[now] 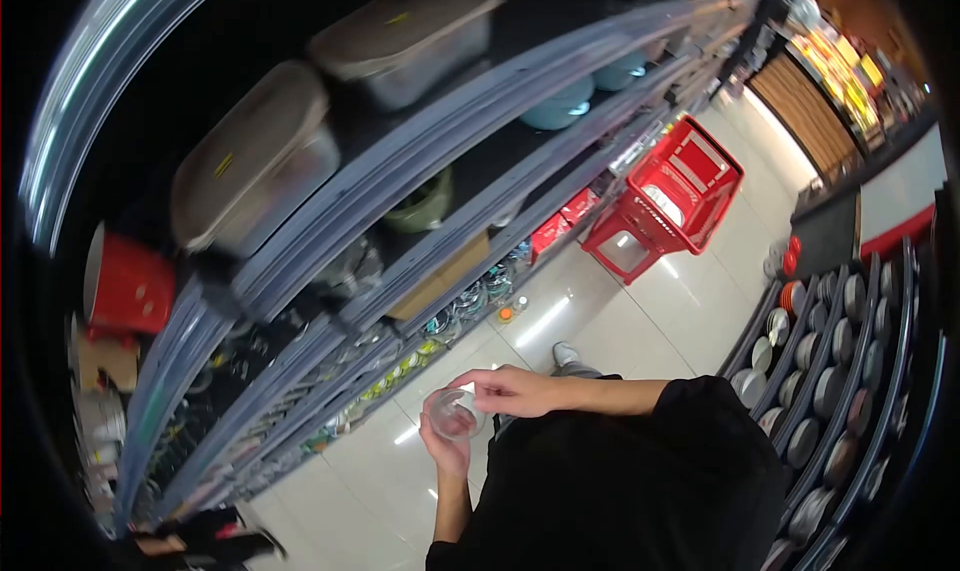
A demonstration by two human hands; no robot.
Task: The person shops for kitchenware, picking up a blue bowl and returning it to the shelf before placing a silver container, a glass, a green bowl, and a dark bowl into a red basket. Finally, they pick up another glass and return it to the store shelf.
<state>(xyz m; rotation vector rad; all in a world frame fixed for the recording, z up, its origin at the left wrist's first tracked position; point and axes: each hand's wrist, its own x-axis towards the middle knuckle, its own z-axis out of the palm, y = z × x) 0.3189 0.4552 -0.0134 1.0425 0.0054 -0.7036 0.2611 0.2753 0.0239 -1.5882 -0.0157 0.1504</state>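
Observation:
My left hand (447, 449) is wrapped round a small clear round bowl (457, 415), glass or plastic, held in front of my body with its opening facing me. My right hand (513, 391) reaches in from the right, its fingers closed at the bowl's rim with the index finger stretched along the edge. Part of the bowl's side is hidden behind my fingers. Both hands are above the tiled floor, beside the long shelf unit.
Shelves (400, 131) on the left hold lidded containers (410, 31), a red pot (130, 281) and blue bowls (560, 106). A red shopping basket (650, 206) stands on the tiled floor (560, 321). Racks of round dishes (830, 391) line the right. Another person's dark clothing shows at lower left.

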